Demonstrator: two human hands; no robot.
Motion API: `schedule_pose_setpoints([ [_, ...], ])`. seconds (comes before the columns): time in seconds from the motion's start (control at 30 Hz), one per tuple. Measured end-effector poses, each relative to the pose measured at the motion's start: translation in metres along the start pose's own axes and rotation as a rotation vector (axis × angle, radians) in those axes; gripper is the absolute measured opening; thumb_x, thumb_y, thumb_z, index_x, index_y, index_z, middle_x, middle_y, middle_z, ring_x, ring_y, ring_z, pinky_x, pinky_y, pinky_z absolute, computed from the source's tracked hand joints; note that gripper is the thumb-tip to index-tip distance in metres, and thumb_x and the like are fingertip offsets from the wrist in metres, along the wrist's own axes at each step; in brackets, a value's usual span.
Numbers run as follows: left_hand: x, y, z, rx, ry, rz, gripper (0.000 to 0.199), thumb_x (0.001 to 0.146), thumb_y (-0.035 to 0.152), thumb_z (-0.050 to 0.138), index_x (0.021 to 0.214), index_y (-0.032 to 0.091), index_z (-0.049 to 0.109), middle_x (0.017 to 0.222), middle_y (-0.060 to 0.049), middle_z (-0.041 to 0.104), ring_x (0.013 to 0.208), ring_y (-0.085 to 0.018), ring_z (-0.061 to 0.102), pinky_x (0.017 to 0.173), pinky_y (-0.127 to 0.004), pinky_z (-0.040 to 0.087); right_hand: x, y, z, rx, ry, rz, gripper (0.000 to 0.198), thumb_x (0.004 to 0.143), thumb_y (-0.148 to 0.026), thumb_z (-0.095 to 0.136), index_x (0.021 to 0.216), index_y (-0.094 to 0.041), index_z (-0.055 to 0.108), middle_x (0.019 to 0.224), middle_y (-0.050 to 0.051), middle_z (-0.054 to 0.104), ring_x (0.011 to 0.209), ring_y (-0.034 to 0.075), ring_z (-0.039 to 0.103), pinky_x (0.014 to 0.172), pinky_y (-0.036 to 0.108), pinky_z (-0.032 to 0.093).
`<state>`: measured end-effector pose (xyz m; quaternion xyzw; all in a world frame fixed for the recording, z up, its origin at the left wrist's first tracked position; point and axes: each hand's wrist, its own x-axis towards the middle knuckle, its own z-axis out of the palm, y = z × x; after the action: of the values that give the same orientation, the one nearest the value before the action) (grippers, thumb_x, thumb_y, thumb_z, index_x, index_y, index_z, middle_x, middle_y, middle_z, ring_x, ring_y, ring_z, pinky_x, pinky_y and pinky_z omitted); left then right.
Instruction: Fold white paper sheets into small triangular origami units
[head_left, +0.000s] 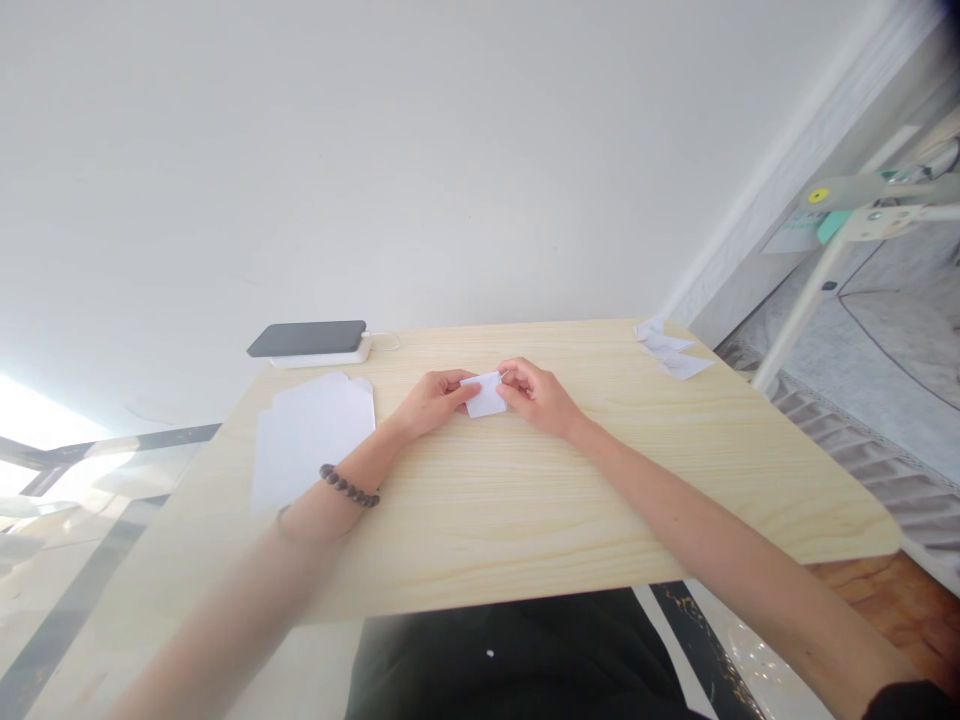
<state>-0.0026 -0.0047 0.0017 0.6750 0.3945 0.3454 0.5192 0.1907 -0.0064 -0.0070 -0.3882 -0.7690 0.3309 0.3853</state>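
A small folded piece of white paper (486,396) is held between both hands, above the middle of the wooden table (480,520). My left hand (435,402) grips its left side, the thumb on top and the fingers behind. At the right edge, my right hand (538,396) pinches the paper between thumb and fingers. A dark beaded bracelet (349,487) circles my left wrist. The fingertips behind the paper are partly hidden.
White paper sheets (307,430) lie left of my left hand. Behind them a phone (309,338) rests on a white block (319,359) with a cable. Several folded paper pieces (671,352) lie at the back right corner. A wall (465,160) rises behind the table.
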Motion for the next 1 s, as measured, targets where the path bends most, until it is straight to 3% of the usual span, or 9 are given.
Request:
schedule_pose_setpoints([
  [0.17,-0.0021,-0.0003,0.0000,0.049,0.087,-0.010,0.039,0.073,0.043,0.055,0.100,0.016,0.058,0.069,-0.001,0.061,0.058,-0.010,0.049,0.052,-0.020,0.035,-0.0009,-0.0035,-0.0024,-0.010,-0.146,0.057,0.013,0.073,-0.027,0.050,0.079,-0.016,0.052,0.062,-0.003,0.053,0.054,0.008,0.045,0.052,0.021,0.034],
  [0.3,-0.0032,0.0011,0.0004,0.100,0.102,-0.004,0.041,0.071,0.045,0.057,0.100,0.016,0.058,0.057,0.002,0.057,0.051,-0.008,0.045,0.049,-0.020,0.033,-0.0011,-0.0078,-0.0030,-0.036,-0.167,0.059,0.020,0.078,-0.031,0.044,0.073,-0.015,0.054,0.063,-0.001,0.056,0.055,0.008,0.047,0.052,0.021,0.034],
  [0.5,-0.0015,-0.0005,0.0005,-0.014,0.046,-0.044,0.049,0.067,0.040,0.063,0.108,0.016,0.052,0.083,-0.006,0.066,0.068,-0.015,0.059,0.068,-0.030,0.044,-0.0010,-0.0039,-0.0027,0.126,-0.092,0.135,0.019,0.079,-0.036,0.046,0.085,-0.019,0.048,0.067,0.000,0.060,0.063,0.013,0.059,0.059,0.023,0.043],
  [0.67,0.0001,-0.0040,-0.0013,0.024,0.099,-0.056,0.042,0.065,0.039,0.065,0.098,0.016,0.055,0.077,-0.006,0.066,0.064,-0.015,0.060,0.069,-0.032,0.045,-0.0014,-0.0030,-0.0010,0.209,-0.101,0.146,0.016,0.078,-0.034,0.048,0.086,-0.020,0.042,0.070,0.000,0.061,0.069,0.014,0.062,0.065,0.026,0.046],
  [0.8,0.0006,-0.0024,-0.0006,-0.017,0.145,-0.034,0.036,0.067,0.037,0.063,0.095,0.015,0.055,0.077,-0.005,0.065,0.065,-0.014,0.059,0.066,-0.030,0.045,-0.0009,-0.0031,0.0002,0.097,-0.093,0.092,0.014,0.077,-0.031,0.048,0.083,-0.019,0.047,0.076,0.001,0.060,0.068,0.012,0.059,0.060,0.023,0.043],
  [0.9,0.0013,-0.0023,-0.0005,-0.052,0.128,-0.004,0.032,0.069,0.033,0.061,0.094,0.014,0.055,0.083,-0.006,0.064,0.073,-0.015,0.059,0.067,-0.028,0.045,-0.0005,-0.0025,-0.0006,-0.056,-0.043,0.028,0.014,0.073,-0.028,0.052,0.082,-0.018,0.051,0.070,-0.002,0.055,0.058,0.009,0.050,0.055,0.021,0.038],
  [1.0,0.0016,-0.0039,-0.0021,0.003,0.087,0.007,0.027,0.070,0.029,0.059,0.090,0.013,0.056,0.082,-0.005,0.063,0.075,-0.016,0.058,0.065,-0.027,0.044,-0.0007,-0.0020,-0.0010,-0.057,-0.028,0.007,0.024,0.072,-0.028,0.053,0.094,-0.019,0.048,0.070,-0.003,0.054,0.054,0.007,0.045,0.052,0.021,0.036],
])
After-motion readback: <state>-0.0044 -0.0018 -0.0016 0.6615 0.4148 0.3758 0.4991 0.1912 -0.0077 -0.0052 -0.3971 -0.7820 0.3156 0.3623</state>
